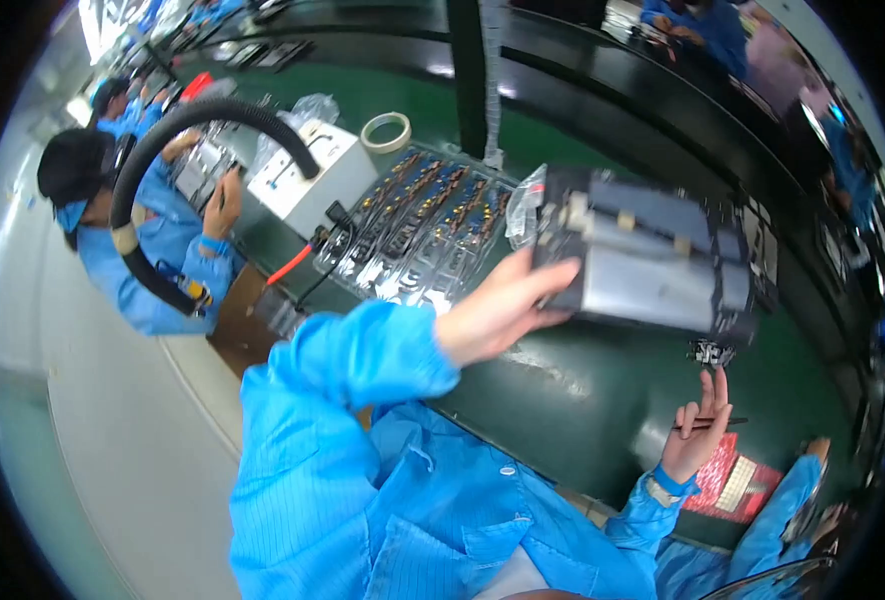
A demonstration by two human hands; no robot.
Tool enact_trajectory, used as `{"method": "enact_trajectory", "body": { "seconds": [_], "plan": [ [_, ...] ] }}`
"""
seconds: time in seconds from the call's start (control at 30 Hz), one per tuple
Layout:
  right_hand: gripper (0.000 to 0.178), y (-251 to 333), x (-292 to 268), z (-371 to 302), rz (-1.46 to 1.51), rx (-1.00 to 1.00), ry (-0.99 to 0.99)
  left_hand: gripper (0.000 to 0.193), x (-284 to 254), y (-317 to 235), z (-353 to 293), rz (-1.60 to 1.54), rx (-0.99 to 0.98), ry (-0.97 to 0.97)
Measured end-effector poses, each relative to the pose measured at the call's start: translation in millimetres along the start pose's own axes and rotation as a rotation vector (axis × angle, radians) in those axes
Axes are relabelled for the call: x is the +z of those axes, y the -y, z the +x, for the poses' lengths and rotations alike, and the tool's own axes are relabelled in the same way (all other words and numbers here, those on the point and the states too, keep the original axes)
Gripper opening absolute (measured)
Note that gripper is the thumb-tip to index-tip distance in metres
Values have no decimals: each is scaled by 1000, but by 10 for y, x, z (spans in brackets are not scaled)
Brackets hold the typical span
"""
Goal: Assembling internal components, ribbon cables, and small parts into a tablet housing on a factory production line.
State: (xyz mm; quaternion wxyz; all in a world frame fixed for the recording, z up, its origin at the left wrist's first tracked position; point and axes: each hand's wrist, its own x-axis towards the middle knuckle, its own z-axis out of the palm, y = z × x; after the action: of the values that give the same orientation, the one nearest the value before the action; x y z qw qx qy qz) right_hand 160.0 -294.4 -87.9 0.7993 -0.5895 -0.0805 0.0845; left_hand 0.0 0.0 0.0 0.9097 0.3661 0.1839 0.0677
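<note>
Your left hand [502,312] clamps thumb and fingers on the left end of the opened dark device [647,285] over the green table [577,420], your right hand [697,440] pinching a slim dark tool [727,422] nearby.

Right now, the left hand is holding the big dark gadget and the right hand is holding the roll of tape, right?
Not quite: in the head view, the right hand holds a thin dark tool, not the roll of tape. The left hand does hold the big dark gadget.

Green bench [552,385], clear tray [387,278], tape [387,149], box [314,203]
</note>
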Motion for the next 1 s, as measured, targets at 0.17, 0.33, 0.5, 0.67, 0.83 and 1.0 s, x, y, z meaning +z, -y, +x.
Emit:
{"method": "enact_trajectory", "body": {
  "seconds": [0.17, 0.33, 0.5, 0.67, 0.83, 1.0],
  "plan": [
    [59, 155, 67, -585, 290, 164, 279, 56, -380, 457, -442, 169, -30, 13],
    [56, 2, 327, -1043, -223, 430, 138, 81, -799, 733, -692, 627, 116, -150],
    [51, -143, 181, -1241, -385, 395, 69, 103, -862, 677, -633, 1164, 194, 45],
    [46, -203, 260, -1195, -938, -9, 212, 93, -948, 582, -537, 1456, 380, 71],
    [23, 122, 314, -1099, -1073, -183, 221, 75, -630, 353, -715, 1649, 450, -101],
    [62, 665, 1123, -858, -517, -567, 281, 62, -377, -190, -242, 1887, 763, -14]
  ]
}}
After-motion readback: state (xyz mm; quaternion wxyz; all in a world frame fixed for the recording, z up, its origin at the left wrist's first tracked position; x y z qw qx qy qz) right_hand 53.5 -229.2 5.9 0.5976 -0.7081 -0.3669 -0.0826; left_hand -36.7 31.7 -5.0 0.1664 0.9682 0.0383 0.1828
